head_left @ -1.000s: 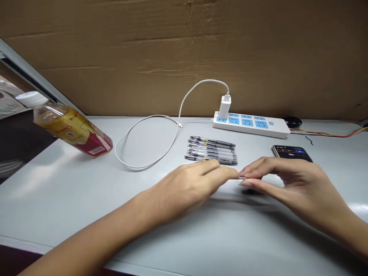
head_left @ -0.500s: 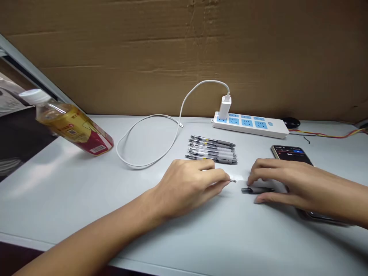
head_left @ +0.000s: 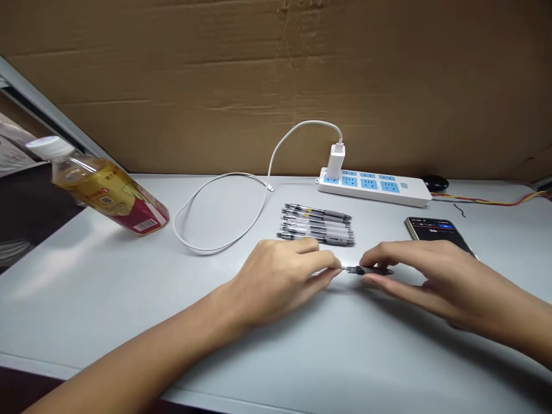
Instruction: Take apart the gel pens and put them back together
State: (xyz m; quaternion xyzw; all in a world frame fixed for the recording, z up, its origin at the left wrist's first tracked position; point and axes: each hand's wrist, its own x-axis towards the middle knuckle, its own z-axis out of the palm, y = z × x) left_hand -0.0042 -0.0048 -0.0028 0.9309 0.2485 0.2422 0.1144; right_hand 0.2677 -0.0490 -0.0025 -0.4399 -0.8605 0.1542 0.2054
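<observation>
My left hand [head_left: 284,279] pinches a thin pen part whose metal tip pokes out to the right of the fingers. My right hand [head_left: 425,273] holds a dark pen piece [head_left: 371,270] between thumb and fingers. The dark piece's left end meets the tip from the left hand, low over the white table [head_left: 129,299]. Just behind the hands lies a neat row of several pens [head_left: 317,225] with clear barrels and grey grips.
A phone [head_left: 435,229] with a lit screen lies right of the pens. A white power strip [head_left: 375,187] with a plugged charger [head_left: 337,161] and looping white cable [head_left: 224,213] sits at the back. A tea bottle [head_left: 101,190] stands at the left. A cardboard wall [head_left: 276,80] closes the back.
My right hand picked the dark piece up off the table and brought it left against the tip in my left hand. The left hand barely moved.
</observation>
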